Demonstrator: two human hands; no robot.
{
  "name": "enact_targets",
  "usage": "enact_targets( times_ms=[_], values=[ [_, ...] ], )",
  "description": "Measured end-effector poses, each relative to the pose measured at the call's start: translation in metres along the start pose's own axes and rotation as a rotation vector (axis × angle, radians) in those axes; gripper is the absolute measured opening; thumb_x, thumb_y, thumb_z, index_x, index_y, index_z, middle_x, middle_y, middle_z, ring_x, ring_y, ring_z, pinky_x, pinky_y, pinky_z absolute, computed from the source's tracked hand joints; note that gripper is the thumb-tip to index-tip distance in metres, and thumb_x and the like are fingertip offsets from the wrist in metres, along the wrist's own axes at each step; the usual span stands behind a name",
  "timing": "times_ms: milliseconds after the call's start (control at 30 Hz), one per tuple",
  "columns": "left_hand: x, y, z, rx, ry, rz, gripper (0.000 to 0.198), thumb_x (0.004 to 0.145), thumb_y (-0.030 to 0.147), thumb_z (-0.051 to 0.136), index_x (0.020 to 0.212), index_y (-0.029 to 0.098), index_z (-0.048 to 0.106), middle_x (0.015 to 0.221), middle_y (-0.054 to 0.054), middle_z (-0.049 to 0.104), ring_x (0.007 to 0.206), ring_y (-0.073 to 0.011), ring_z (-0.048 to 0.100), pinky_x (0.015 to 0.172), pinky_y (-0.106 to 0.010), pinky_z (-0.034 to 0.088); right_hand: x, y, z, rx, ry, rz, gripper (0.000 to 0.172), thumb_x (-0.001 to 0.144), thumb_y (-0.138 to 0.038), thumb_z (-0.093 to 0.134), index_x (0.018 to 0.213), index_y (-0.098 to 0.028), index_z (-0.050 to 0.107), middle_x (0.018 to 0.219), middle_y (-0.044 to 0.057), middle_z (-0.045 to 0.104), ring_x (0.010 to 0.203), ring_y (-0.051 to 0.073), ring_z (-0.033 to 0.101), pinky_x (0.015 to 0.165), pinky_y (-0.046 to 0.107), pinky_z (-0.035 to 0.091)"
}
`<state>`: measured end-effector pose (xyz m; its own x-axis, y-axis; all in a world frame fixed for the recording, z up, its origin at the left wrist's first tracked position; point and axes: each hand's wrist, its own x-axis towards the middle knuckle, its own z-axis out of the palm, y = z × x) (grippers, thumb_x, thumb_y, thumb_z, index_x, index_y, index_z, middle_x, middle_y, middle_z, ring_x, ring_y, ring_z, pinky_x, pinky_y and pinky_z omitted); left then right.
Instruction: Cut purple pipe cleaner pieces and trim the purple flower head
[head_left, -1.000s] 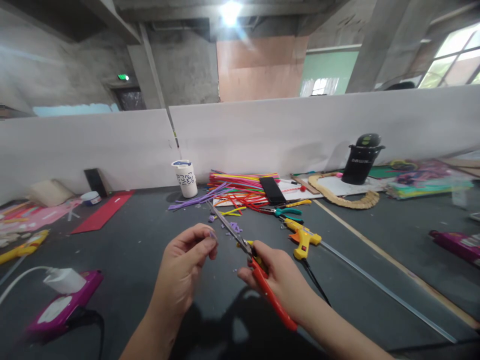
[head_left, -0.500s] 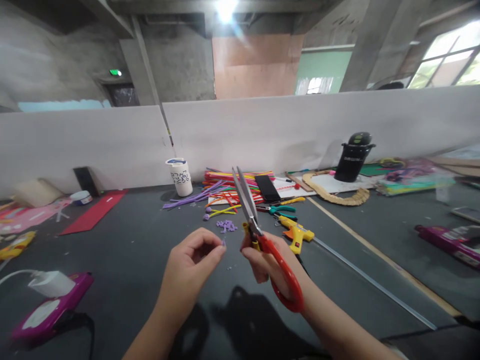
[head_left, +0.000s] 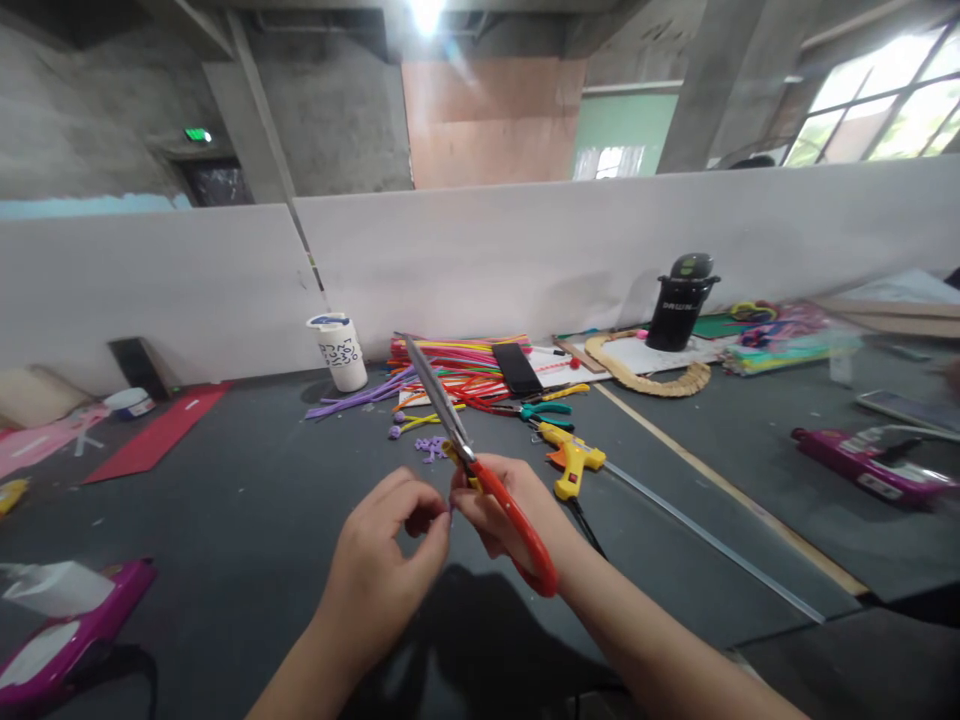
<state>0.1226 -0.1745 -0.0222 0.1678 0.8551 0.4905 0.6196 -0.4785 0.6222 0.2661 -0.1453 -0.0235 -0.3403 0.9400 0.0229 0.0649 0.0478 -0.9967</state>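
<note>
Head view: right hand (head_left: pixel 517 515) closed around the orange handles of the scissors (head_left: pixel 480 475), blades shut and pointing up-left over the dark tabletop (head_left: pixel 240 520). Left hand (head_left: pixel 382 570) pinches a tiny purple piece (head_left: pixel 448 508), fingertips meeting the right hand's. Behind: yellow glue gun (head_left: pixel 570 465), pipe cleaners (head_left: pixel 450 365), white cup (head_left: pixel 337 350) and black container (head_left: pixel 679 305), both with unreadable print.

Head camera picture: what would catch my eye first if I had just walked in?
Probably the red-handled scissors in the right hand, blades closed and pointing up and away, at the centre. The left hand pinches something tiny beside them. Behind, by the white wall, lies a bright heap of pipe cleaners, with a yellow glue gun nearer.
</note>
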Motion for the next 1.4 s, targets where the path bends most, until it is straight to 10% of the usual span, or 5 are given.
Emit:
enact_targets(
  times_ms=[333,567,833,1133,1400],
  values=[
    [0.007,-0.021,0.007,-0.669,-0.215,-0.538,0.014,0.070,0.026,0.058,0.072,0.013,0.063,0.059,0.001,0.055,0.054,-0.0104,0.048,0.054,-0.022,0.037,0.010,0.010,0.000,-0.111,-0.018,-0.014,0.005,0.065,-0.021,0.048,0.061,-0.019,0.046,0.042,-0.010,0.038,0.033,0.005,0.035,0.034,0.015,0.027],
    [0.016,-0.050,0.010,0.088,-0.176,-0.354,0.014,0.070,0.024,0.050,0.063,0.016,0.060,0.059,0.000,0.055,0.058,-0.0146,0.050,0.057,-0.025,0.037,0.028,0.024,-0.006,-0.133,0.104,-0.003,0.010,0.065,-0.021,0.049,0.058,-0.019,0.042,0.038,-0.011,0.034,0.030,0.004,0.033,0.034,0.016,0.024],
    [0.029,-0.096,0.022,0.302,-0.149,-0.366,0.023,0.070,0.013,0.044,0.081,0.013,0.064,0.081,-0.009,0.062,0.074,-0.0178,0.058,0.070,-0.028,0.042,0.035,0.030,-0.017,-0.128,0.174,0.011,0.020,0.067,-0.031,0.055,0.059,-0.020,0.041,0.035,-0.011,0.034,0.027,0.006,0.035,0.030,0.017,0.025],
    [-0.034,-0.080,0.039,0.541,-0.349,-0.318,0.073,0.075,0.048,0.043,0.126,-0.003,0.037,0.136,-0.027,0.028,0.127,-0.0330,0.022,0.101,-0.047,0.021,0.024,0.025,-0.034,-0.171,0.212,0.037,0.023,0.065,-0.034,0.057,0.056,-0.021,0.040,0.031,-0.011,0.034,0.026,0.007,0.035,0.030,0.018,0.027],
    [-0.045,-0.050,0.049,0.356,-0.504,-0.054,0.071,0.080,0.054,0.032,0.135,0.009,0.024,0.142,-0.017,0.020,0.130,-0.0263,0.015,0.104,-0.046,0.016,0.015,0.019,-0.029,-0.095,0.209,0.014,0.024,0.069,-0.033,0.050,0.053,-0.022,0.036,0.032,-0.010,0.035,0.027,0.007,0.035,0.032,0.019,0.029]
  ],
)
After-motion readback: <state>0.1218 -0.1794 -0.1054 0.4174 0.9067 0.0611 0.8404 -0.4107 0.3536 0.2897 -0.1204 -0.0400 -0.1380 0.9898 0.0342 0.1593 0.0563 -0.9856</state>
